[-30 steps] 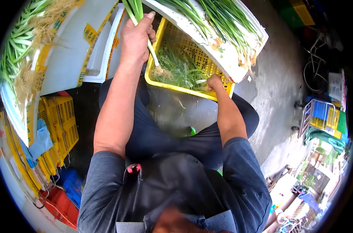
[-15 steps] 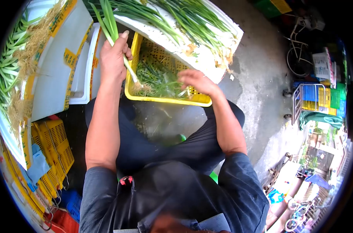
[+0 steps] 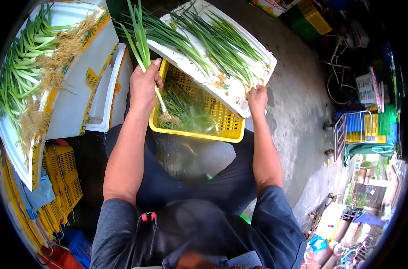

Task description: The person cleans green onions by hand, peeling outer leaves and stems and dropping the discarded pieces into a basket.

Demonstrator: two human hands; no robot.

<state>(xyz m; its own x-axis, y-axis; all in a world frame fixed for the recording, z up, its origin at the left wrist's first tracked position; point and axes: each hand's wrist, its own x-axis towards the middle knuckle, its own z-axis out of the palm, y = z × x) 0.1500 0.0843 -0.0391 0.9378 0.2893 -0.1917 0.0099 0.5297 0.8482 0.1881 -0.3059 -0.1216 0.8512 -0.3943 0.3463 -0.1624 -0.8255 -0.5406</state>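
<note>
My left hand (image 3: 144,85) is wrapped round a few long green onions (image 3: 142,49), their white stems and roots hanging over the yellow basket (image 3: 197,135). Green trimmings (image 3: 179,107) lie inside that basket. At the right end of the white foam board (image 3: 233,96), my right hand (image 3: 258,99) is closed at the root ends of the green onions (image 3: 226,40) spread there. Its fingertips pinch the root end of one or more of them; how many is hidden.
On the left, more green onions (image 3: 22,85) with long roots lie on a white foam box (image 3: 74,85). Yellow crates (image 3: 62,175) stand below it. A bicycle (image 3: 340,80) and a cart with crates (image 3: 356,130) are at the right.
My right hand has left the yellow basket and moved up and right to the foam board, its fingers now closed. My left hand still holds its green onions. The view has shifted.
</note>
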